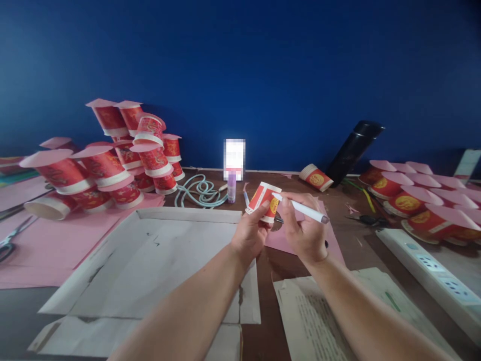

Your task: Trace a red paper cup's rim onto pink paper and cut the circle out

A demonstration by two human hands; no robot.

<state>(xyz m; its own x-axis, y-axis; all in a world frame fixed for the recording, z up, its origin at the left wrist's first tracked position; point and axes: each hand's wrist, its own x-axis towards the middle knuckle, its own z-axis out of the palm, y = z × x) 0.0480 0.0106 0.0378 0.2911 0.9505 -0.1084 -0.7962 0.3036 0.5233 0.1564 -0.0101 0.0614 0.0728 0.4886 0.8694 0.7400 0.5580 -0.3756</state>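
Note:
My left hand (pixel 251 233) is closed around a red and white paper cup (pixel 265 194) with a gold emblem, held tilted above the table. In my right hand (pixel 305 233) a white marker pen (pixel 306 211) is gripped, its tip end at the cup's side and its dark end pointing right. Whether the tip touches the cup I cannot tell. Below the right hand lies a pink paper sheet (pixel 334 245) with a round hole near the cup. A purple glue stick (pixel 232 188) stands just behind the left hand.
Stacked red cups with pink paper tops (pixel 108 165) rise at the left; more pink-topped cups (pixel 424 200) fill the right. An opened white box (pixel 150 260), printed papers (pixel 311 311), a power strip (pixel 432 273), a black flask (pixel 353 148), a coiled cable (pixel 199 190) and scissors (pixel 11 243) surround the hands.

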